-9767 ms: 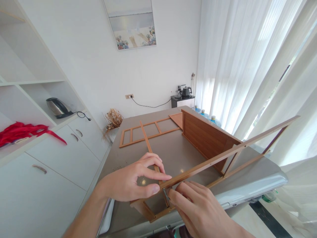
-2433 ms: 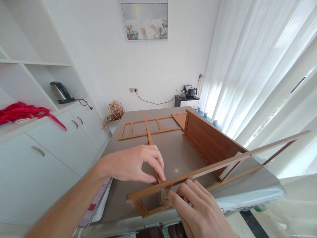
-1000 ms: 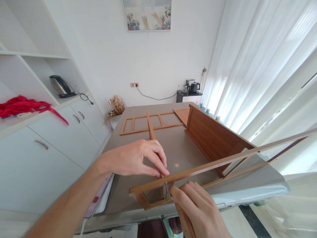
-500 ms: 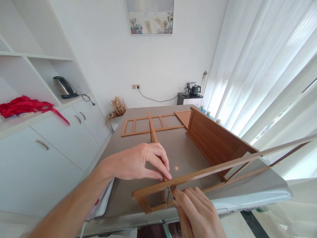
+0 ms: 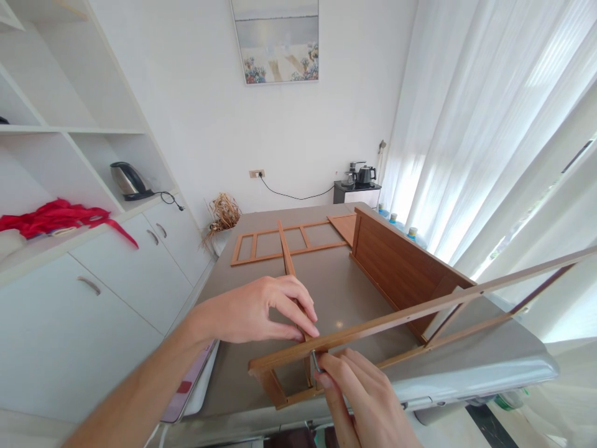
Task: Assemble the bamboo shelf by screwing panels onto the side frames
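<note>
A ladder-like wooden side frame (image 5: pixel 373 331) stands on edge along the near side of the table. A long wooden crosspiece (image 5: pixel 285 252) meets it near its left end and runs away from me. My left hand (image 5: pixel 265 308) is closed in a pinch round the crosspiece close to that joint, fingertips by the frame's top rail. Between thumb and forefinger, my right hand (image 5: pixel 357 389) grips a small bent metal hex key (image 5: pixel 316 361) against the outer face of the frame. The key's tip and any screw are hidden.
A brown wooden panel (image 5: pixel 405 267) stands on the table at right, joined to the frame. Another ladder-like frame (image 5: pixel 261 246) lies flat at the far side. A phone-like device (image 5: pixel 189 386) rests at the left edge. White cabinets (image 5: pixel 112 298) line the left.
The head view has tilted up a little. My right hand and the hex key have shifted slightly left along the frame; my left hand keeps its pinch on the crosspiece.
</note>
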A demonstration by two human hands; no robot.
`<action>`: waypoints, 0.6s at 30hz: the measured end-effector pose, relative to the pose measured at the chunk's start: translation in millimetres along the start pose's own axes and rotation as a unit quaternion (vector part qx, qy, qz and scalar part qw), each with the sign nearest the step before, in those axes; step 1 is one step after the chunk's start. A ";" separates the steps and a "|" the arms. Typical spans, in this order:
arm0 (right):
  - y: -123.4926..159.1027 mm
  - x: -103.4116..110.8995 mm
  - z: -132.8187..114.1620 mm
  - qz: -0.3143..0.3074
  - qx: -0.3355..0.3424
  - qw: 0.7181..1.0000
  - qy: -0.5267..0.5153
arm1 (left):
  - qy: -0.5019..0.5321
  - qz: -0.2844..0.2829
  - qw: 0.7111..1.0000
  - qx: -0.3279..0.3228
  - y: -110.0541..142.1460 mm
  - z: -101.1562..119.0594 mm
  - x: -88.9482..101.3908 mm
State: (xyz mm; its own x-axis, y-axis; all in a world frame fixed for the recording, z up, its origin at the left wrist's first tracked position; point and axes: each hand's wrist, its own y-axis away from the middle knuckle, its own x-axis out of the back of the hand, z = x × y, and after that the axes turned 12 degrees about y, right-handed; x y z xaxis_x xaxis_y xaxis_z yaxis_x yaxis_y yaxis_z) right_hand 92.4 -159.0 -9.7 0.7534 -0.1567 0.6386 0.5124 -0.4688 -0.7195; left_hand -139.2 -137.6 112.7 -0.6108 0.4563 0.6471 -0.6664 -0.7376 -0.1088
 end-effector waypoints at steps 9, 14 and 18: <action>1.9 -4.9 0.1 0.023 0.013 1.000 0.012 | -0.121 0.054 0.986 0.102 32.9 30.6 -25.3; 0.3 6.2 2.6 0.044 0.030 0.998 0.031 | -0.265 0.216 0.935 0.093 40.0 20.7 -72.5; 0.8 18.6 4.3 0.037 0.025 0.998 0.044 | -0.245 0.345 0.904 0.062 34.2 10.5 -100.8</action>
State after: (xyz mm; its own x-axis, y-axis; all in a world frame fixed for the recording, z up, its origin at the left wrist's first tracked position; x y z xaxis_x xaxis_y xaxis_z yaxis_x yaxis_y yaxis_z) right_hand 108.5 -158.5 0.4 0.7522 -0.2667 0.6025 0.4779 -0.4087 -0.7775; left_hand -95.9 -214.1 51.6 -0.5790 -0.3874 0.7174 -0.1271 -0.8262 -0.5488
